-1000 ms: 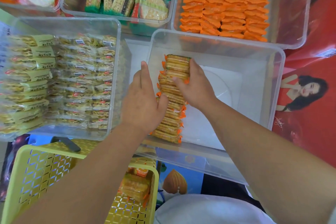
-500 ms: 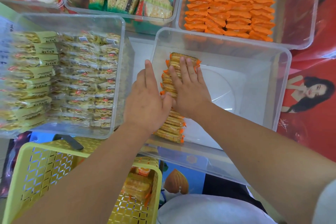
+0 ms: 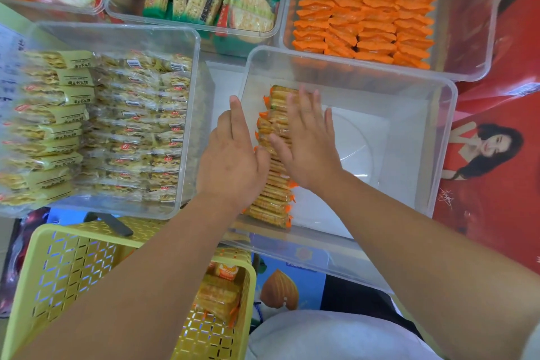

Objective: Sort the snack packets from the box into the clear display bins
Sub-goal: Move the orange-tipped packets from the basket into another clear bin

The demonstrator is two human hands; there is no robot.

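Both hands are working flat here, nothing gripped. The left hand (image 3: 230, 161) is lying with straight fingers along the left side of the row, and the right hand (image 3: 306, 143) is pressing down on top of it with fingers spread wide. What they're squaring up is a row of clear-wrapped cracker packets with orange ends (image 3: 271, 204). It's sitting on edge right under and between the palms, running from the wrists out past the fingertips and hugging the left wall of the big clear plastic bin (image 3: 438, 85). The row is only taking up that left strip, so I'm guessing this bin is just getting started, with space for several more rows to the right of the right hand. Down under the left forearm, a yellow perforated plastic basket (image 3: 67, 266) is holding a few more loose cracker packs (image 3: 217, 295), so there's stuff left to move. Out beyond the fingertips, a clear bin of orange packets (image 3: 479, 38) is looking mostly full. Left of the left hand, a clear bin of pale yellow packets (image 3: 117, 35) is looking packed too.
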